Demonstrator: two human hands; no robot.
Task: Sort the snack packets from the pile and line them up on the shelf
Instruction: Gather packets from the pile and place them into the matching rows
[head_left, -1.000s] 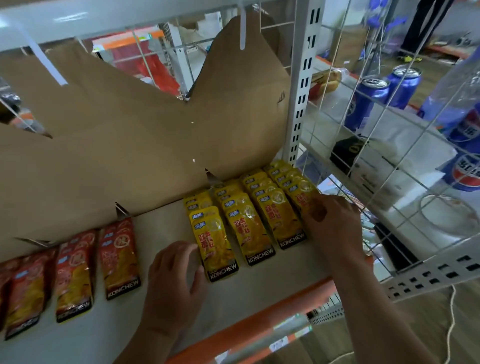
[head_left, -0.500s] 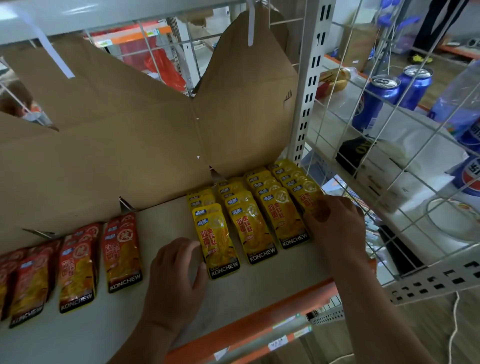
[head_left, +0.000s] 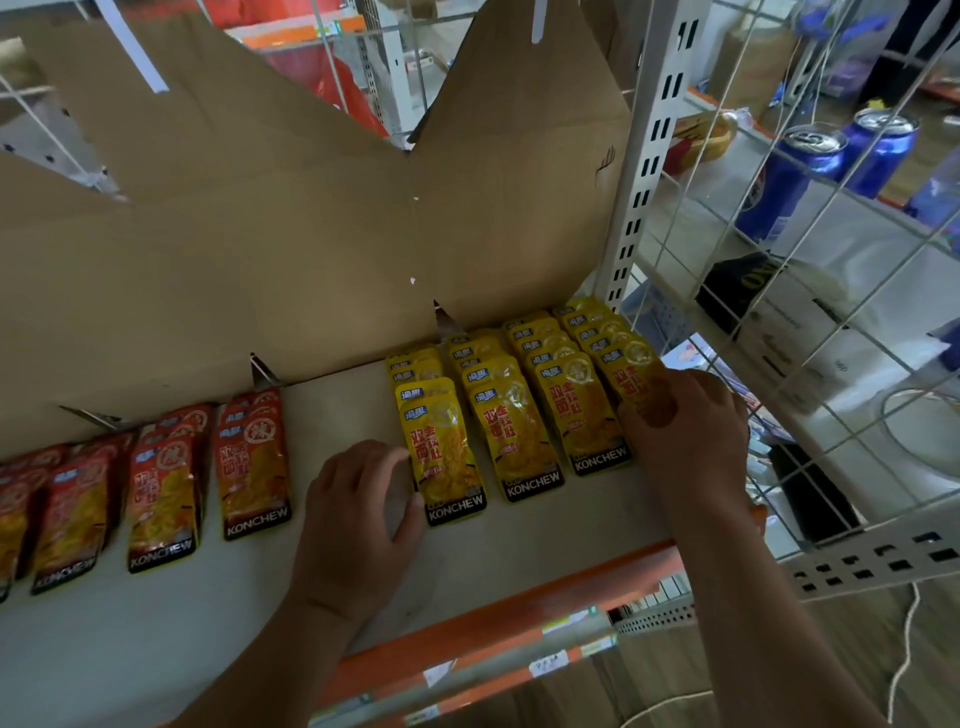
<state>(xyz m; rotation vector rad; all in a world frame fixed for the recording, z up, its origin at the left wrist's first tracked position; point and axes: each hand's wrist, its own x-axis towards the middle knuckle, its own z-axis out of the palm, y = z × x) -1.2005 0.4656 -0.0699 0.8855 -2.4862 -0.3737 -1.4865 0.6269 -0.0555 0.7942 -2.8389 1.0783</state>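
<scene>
Stock: snack packets, two kinds, laid label-up on the white shelf (head_left: 519, 551). Yellow packets (head_left: 511, 436): four overlapped rows at the right end, running from the cardboard (head_left: 260, 234) backing toward the near edge, each packet lapped over the one behind it. Red packets (head_left: 249, 467): similar rows at the left, well apart from the yellow, bare shelf between. No loose pile in view. Left hand (head_left: 353, 525): resting on the shelf just left of the leftmost yellow row, fingers loosely bent and slightly apart, holding nothing, thumb tip touching the left edge of the front packet. Right hand (head_left: 691, 441): laid over the front packet of the rightmost row, near the white upright post (head_left: 644, 171). Its fingers are bent down and their tips hidden, so whether they pinch the packet cannot be told. Step in hand, as judged: squaring the yellow block between both hands. Handling note: press inward lightly and evenly from both sides, hands low on the shelf, so the rows close up without riding over one another. The glossy film probably slides easily, so nudge rather than shove. Keep the laps even and leave the gap to the red rows.
</scene>
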